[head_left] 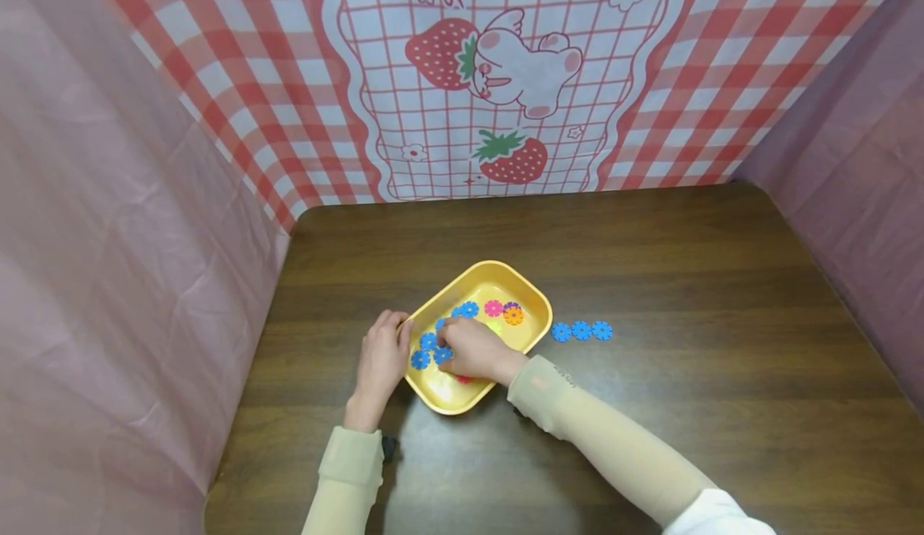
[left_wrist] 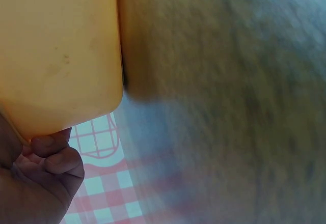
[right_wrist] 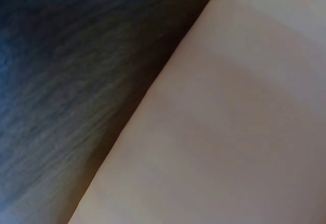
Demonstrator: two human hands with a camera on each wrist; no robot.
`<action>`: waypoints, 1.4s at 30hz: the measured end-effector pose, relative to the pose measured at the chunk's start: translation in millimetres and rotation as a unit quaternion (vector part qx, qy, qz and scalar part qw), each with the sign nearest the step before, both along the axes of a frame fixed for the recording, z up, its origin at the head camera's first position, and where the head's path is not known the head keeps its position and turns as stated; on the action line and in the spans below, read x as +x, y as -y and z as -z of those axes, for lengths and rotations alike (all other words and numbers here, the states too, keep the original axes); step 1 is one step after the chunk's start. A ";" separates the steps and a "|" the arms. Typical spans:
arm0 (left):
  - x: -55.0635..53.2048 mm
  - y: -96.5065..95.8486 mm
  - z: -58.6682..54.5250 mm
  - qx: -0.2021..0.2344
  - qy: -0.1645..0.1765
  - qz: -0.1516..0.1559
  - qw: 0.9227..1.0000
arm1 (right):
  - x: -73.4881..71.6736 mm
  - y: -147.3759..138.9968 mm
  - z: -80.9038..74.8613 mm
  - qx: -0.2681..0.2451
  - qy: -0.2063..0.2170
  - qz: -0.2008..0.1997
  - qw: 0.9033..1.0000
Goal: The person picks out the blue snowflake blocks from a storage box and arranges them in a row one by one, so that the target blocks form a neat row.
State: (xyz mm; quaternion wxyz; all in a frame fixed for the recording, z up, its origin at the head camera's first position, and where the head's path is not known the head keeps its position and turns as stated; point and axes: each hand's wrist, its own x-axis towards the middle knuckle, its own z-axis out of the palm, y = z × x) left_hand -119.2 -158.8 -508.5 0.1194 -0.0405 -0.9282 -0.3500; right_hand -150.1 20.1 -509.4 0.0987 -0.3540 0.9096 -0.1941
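A yellow tray (head_left: 493, 265) with rounded corners holds several blue snowflake discs (head_left: 420, 359), plus pink (head_left: 494, 308), orange (head_left: 513, 315) and yellow-green (head_left: 494, 327) ones. My left hand (head_left: 383, 355) grips the tray's left rim; in the left wrist view its curled fingers (left_wrist: 63, 160) meet the tray wall (left_wrist: 61, 66). Inside the tray, my right hand (head_left: 476, 348) reaches down with bent fingers among the blue discs. One blue disc (head_left: 443, 355) shows right between its fingertips and thumb; I cannot tell whether they pinch it. A red disc (head_left: 464, 378) is partly hidden under this hand.
Three blue discs (head_left: 581, 330) lie in a row on the brown wooden table (head_left: 686, 407), just right of the tray. A red-checked strawberry cloth (head_left: 462, 118) hangs behind the table, with pink curtains (head_left: 130, 238) at both sides. The right wrist view is mostly a blurred pale surface.
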 end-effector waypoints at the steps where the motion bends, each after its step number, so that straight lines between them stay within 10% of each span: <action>1: 0.1 0.0 0.1 0.000 -0.001 0.000 1.000 | 0.1 -0.1 -0.1 0.000 -0.002 -0.001 1.000; 42: -1.4 0.1 2.5 -0.001 -0.004 0.000 1.000 | 1.2 -38.7 -51.3 -0.055 0.030 0.050 0.997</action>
